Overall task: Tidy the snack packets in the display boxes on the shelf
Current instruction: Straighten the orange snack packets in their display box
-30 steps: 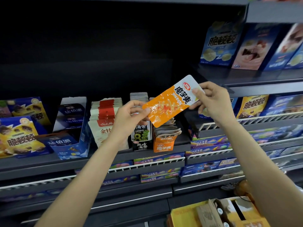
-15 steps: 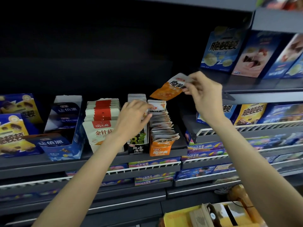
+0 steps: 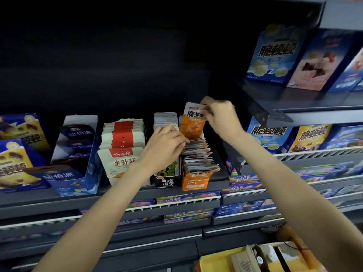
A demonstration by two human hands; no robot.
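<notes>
Right grip (image 3: 220, 116) pinching, left (image 3: 165, 144) curled.

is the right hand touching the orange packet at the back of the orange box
Touching. The head view shows the right hand pinching the top edge of the orange packet.

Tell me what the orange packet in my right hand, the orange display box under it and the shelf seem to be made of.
Orange packet: probably thin plastic film, glossy, judging by its sheen and flat sealed top edge. Orange display box: looks like printed cardboard, matte, with folded walls and a cut-down front. Shelf: apparently dark grey painted metal, smooth with a dull shine along its front lip; the white dividers below cannot be told.
</notes>
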